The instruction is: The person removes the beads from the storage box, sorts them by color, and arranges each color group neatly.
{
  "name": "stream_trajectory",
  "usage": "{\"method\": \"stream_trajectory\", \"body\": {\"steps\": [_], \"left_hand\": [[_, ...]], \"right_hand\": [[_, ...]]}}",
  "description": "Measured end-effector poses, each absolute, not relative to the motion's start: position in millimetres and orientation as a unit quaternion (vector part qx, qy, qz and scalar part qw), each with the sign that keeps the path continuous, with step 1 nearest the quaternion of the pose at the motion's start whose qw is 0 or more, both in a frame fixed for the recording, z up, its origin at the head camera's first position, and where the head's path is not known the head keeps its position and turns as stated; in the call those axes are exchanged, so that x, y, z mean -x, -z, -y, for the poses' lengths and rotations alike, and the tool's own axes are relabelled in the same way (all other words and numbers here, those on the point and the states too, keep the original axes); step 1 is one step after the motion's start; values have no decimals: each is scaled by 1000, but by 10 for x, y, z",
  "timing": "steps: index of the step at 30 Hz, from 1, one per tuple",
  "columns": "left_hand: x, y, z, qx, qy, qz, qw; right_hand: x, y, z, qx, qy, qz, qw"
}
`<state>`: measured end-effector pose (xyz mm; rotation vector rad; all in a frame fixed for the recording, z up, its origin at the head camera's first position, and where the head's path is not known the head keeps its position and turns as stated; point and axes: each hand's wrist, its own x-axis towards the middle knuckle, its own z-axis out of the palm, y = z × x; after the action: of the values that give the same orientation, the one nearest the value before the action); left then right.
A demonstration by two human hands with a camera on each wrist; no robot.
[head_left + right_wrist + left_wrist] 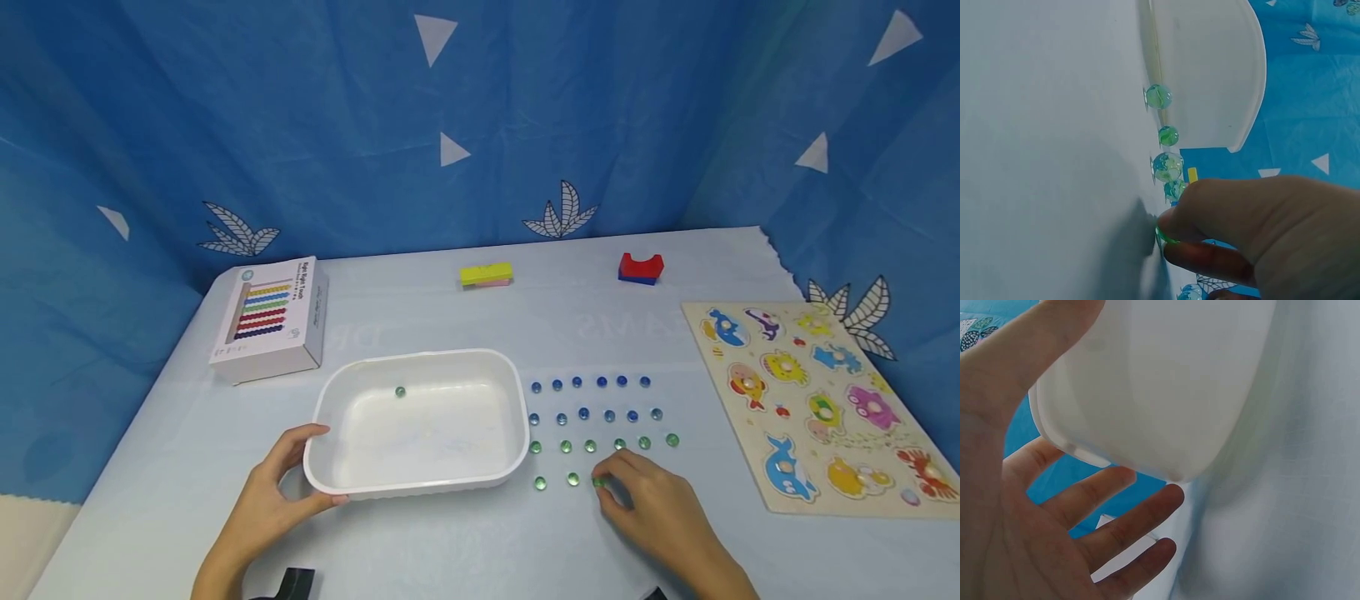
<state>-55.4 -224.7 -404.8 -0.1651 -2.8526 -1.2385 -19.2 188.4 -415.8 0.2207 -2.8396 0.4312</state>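
Note:
A white plastic basin (427, 487) stands mid-table, with one green marble (401, 392) inside near its far left. My left hand (273, 492) holds the basin's near left corner, index finger at the left rim and thumb along the front; its other fingers (1129, 528) are spread below the rim in the left wrist view. Right of the basin, blue marbles (583, 413) lie in two rows, with green marbles (590, 446) in rows nearer me. Thumb and index finger of my right hand (660, 508) pinch a green marble (1163, 236) at the table, in the nearest row.
A white abacus box (273, 321) lies at the back left. Toward the back edge are yellow blocks (486, 274) and a red arched block (641, 267) on a blue one. A wooden puzzle board (757, 433) with sea animals covers the right side. A blue curtain (337, 125) hangs behind.

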Motion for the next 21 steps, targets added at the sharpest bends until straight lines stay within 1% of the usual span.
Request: {"method": "stream_trajectory", "body": {"steps": [8, 16, 21], "left_hand": [[552, 4042, 2245, 46, 396, 917, 6], [554, 4027, 2247, 39, 394, 918, -1], [559, 4026, 2251, 41, 396, 918, -3]], "right_hand": [[177, 4163, -1911, -65, -146, 981, 107], [127, 4091, -2014, -65, -176, 971, 147], [67, 4055, -2162, -37, -189, 971, 139]]}}
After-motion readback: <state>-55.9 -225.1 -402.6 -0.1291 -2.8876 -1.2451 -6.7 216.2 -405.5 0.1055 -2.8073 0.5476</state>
